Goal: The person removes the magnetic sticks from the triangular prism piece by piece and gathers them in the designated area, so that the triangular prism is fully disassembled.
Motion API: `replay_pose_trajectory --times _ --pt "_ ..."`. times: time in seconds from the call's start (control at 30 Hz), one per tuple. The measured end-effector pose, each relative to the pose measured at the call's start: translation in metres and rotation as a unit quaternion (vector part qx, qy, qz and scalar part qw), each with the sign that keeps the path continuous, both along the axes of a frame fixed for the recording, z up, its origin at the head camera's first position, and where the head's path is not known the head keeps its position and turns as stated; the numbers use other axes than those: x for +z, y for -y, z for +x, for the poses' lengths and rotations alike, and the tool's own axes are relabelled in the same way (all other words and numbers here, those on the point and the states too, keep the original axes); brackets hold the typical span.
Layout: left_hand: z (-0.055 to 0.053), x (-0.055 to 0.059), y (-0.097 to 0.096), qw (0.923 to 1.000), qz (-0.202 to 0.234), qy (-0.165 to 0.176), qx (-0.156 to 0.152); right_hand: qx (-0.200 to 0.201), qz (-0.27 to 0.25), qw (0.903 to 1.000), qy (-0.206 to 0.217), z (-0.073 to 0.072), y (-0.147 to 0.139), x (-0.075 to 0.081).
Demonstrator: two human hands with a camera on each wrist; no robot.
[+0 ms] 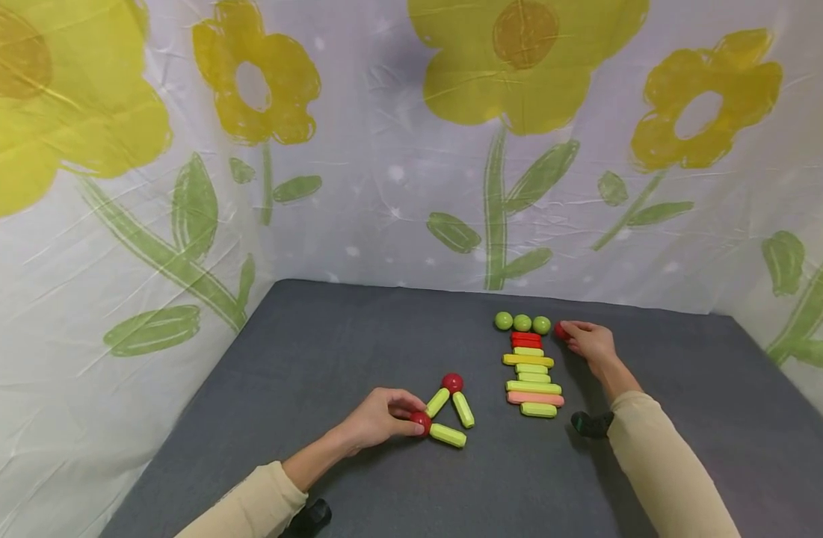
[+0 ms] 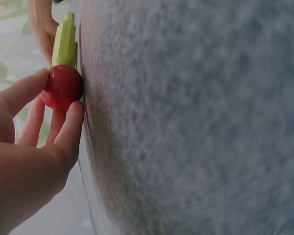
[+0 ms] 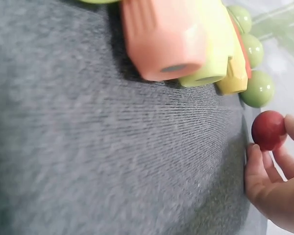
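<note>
My left hand [image 1: 382,418] pinches a red ball [image 2: 63,88] between thumb and fingertips, low over the dark table. Right beside that ball, a yellow-green rod [image 1: 448,436] and another rod [image 1: 437,403] form two sides of a triangle. A second red ball [image 1: 453,382] sits at the top corner, and a third rod [image 1: 463,409] slants down from it. Farther back, my right hand [image 1: 591,343] pinches a red ball [image 3: 269,130] by its sides. That ball is at the right end of a row of green balls [image 1: 522,323], close to the nearest one.
Below the green balls lies a stack of rods, with red rods [image 1: 526,340], a yellow rod [image 1: 528,360], a salmon rod [image 1: 535,399] and several yellow-green ones. The dark grey table [image 1: 357,336] meets a flower-patterned cloth [image 1: 384,224] at its back and sides.
</note>
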State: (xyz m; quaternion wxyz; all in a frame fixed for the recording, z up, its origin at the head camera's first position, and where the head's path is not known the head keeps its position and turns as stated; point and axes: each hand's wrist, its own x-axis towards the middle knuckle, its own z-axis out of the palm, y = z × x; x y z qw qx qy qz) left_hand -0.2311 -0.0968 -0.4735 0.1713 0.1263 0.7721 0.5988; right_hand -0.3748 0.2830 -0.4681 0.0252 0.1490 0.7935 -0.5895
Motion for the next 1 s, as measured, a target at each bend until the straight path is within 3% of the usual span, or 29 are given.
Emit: replay_pose_trajectory --times 0.4,0.77,1.0 --pt "0.007 0.000 0.000 0.9990 -0.011 -0.026 0.035 -0.019 0.035 0.9991 -0.014 -0.008 0.007 -0.002" --pt "0.009 0.002 -0.001 0.9986 -0.034 -0.016 0.038 -0.015 0.017 0.9997 -0.010 -0.007 0.004 -0.002" --pt "0.012 0.003 -0.001 0.9981 -0.039 -0.014 0.045 -0.052 -0.004 0.9982 -0.032 -0.001 0.005 -0.004"
